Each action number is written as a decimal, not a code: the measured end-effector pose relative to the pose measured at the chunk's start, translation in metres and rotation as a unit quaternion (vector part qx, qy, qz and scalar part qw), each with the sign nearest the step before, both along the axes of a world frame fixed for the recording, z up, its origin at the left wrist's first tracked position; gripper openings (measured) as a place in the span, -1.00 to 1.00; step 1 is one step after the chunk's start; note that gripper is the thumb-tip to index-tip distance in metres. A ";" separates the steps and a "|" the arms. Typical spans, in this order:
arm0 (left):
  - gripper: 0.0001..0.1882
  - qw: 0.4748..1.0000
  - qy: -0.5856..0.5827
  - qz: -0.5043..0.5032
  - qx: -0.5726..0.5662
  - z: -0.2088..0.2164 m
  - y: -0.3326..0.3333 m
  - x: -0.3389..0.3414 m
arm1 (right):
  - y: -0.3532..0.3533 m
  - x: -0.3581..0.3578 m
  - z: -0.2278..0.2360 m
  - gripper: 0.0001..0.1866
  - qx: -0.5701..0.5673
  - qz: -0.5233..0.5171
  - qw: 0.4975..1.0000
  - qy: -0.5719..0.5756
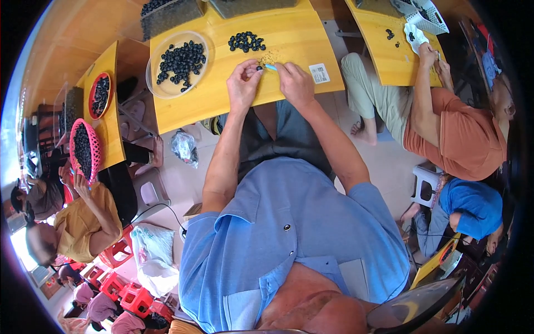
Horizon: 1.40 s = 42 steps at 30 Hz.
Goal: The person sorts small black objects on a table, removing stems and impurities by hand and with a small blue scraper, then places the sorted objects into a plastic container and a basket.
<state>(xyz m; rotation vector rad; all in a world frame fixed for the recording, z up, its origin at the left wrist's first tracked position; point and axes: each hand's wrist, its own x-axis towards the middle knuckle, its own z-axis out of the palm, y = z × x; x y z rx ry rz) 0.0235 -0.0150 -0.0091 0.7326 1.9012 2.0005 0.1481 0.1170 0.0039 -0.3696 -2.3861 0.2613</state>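
Note:
My left hand (243,84) pinches a small black round piece (259,68) between thumb and fingertips, just above the yellow table (222,106). In my right hand (296,83) is a thin tool with a light-blue handle (270,67), its end close to the piece. Beyond my hands lies a loose pile of black round pieces (246,42). To the left, a clear round tray (150,78) holds many more of them. Fine light-brown crumbs (271,56) are scattered by my fingers. The tool's tip is too small to make out.
A white printed label (320,73) lies right of my right hand. Clear bins (172,19) of black pieces stand at the back. On the left table are a red bowl (110,96) and a pink basket (74,147); other people sit on both sides. White bags (156,259) lie behind me.

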 end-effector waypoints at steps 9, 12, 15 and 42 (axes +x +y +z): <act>-0.82 0.948 0.232 0.208 -0.061 0.055 -0.051 -0.062 | 0.001 0.004 0.001 -0.71 -0.006 0.003 1.000 0.010; -0.74 0.899 0.298 0.253 -0.198 0.078 -0.068 -0.099 | 0.003 0.005 0.002 -0.73 -0.007 0.004 1.000 0.013; -0.71 0.823 0.468 0.256 -0.197 0.078 -0.060 -0.110 | 0.002 0.003 0.003 -0.74 -0.011 0.004 1.000 0.014; -0.80 0.946 0.237 0.131 -0.178 0.012 -0.018 -0.054 | 0.001 -0.001 -0.003 -0.74 -0.007 0.002 1.000 0.030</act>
